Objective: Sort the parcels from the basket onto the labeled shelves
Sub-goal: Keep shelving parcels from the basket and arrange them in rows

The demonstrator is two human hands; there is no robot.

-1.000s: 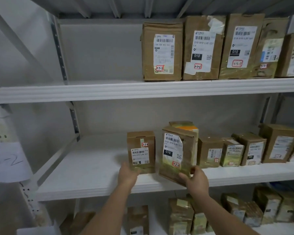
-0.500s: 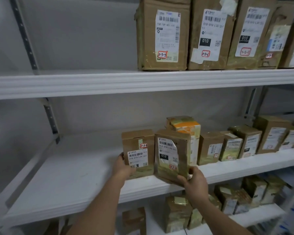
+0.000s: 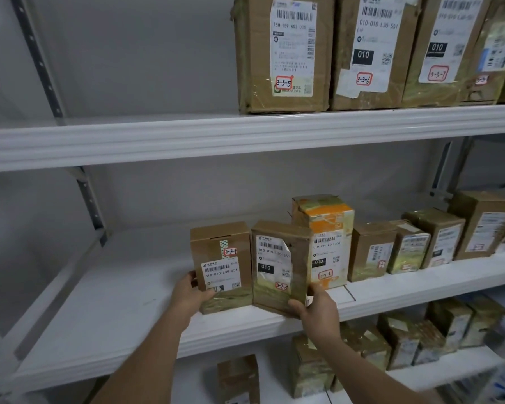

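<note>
A white rack (image 3: pixel 245 135) fills the view, with three shelves in sight. The top shelf carries a row of large taped cartons (image 3: pixel 283 53), standing upright and side by side, with handwritten tags 3-3-5, 3-3-6 and 3-3-7 on their labels. The middle shelf (image 3: pixel 99 316) is bare on its left half and holds a row of smaller parcels from its middle to the right edge. The bottom shelf (image 3: pixel 449 371) holds more taped boxes, blurred and partly hidden behind the arms.

On the middle shelf, an orange-and-white box (image 3: pixel 330 228) stands tallest. Just in front of it and partly covering it stands the 3-2-5 parcel (image 3: pixel 279 266), tilted a little, its lower edge at the shelf's front lip. Touching its left side is the 3-2-4 parcel (image 3: pixel 220 266), upright near the front edge. To the right of the orange box run several brown boxes (image 3: pixel 370 249), close together, their labels facing out.

The right hand (image 3: pixel 315 309) grips the lower right corner of the 3-2-5 parcel, thumb on the side face and fingers curled under the bottom front edge. The left hand (image 3: pixel 187 295) holds the lower left of the 3-2-4 parcel, thumb laid across its front near the label and the fingers wrapped round its left side, out of sight.
</note>
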